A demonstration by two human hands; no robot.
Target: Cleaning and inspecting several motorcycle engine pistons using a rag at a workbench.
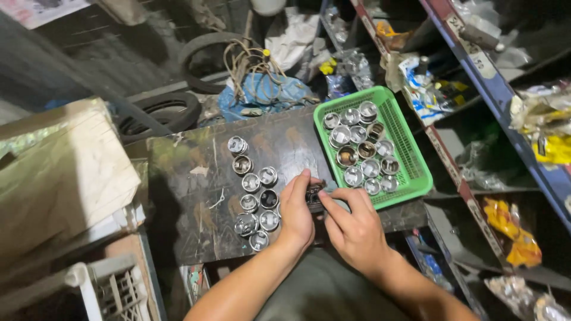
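Both hands meet over one small dark metal part point(313, 195): the left hand point(295, 213) wraps its fingers around it from the left, and the right hand point(355, 227) pinches it from the right with thumb and forefinger. The part sits between the fingertips, just above the dark, scuffed board point(196, 196) that serves as a worktop.

Just left of the left hand, a cluster of shiny metal pistons point(254, 193) stands upright on the board in a loose double column. Just beyond the right hand, a green plastic basket point(410, 157) holds more pistons, packed close together in its near-left part; its far-right part is bare mesh.

Further left lies a worn cardboard box point(59, 172), with a white plastic crate point(110, 288) below it. Beyond the board, rubber tyres point(172, 110), a tangle of cord point(253, 68) and a blue cloth point(267, 95) lie on the floor. To the right rises a blue metal shelf rack point(505, 101) with small white labels on its red-edged rails. It holds crumpled yellow packets point(553, 145), orange packets point(514, 238) lower down and clear plastic bags.
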